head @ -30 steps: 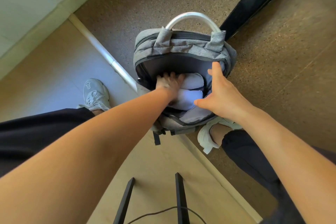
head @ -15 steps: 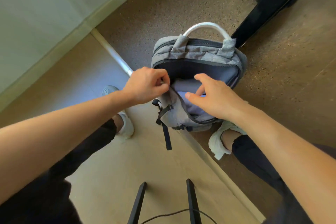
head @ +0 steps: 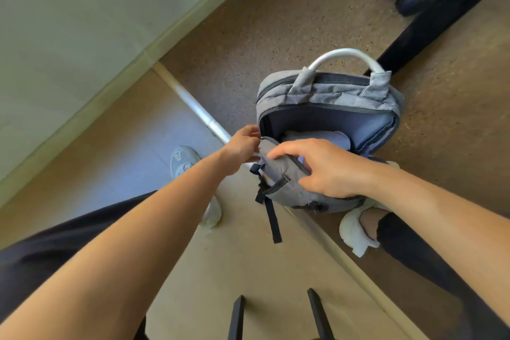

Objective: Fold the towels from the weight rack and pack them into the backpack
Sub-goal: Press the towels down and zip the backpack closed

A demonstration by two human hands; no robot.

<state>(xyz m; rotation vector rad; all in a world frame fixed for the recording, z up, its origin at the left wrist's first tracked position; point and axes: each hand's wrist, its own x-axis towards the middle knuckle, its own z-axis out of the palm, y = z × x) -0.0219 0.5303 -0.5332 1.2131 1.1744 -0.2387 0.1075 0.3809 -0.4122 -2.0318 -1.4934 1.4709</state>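
Backpack (head: 328,96), grey, stands upright on the speckled floor (head: 248,36) beside a white shoe (head: 356,232). Its main compartment is unzipped, with a pale towel (head: 314,136) showing inside. Left hand (head: 241,146) pinches the opening's left corner. Right hand (head: 325,167) grips the front flap (head: 278,174), fingers curled over its top edge, thumb beneath.

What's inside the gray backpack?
A pale folded towel shows in the open backpack. The front flap and the right hand cover its lower part, so anything beneath is hidden.
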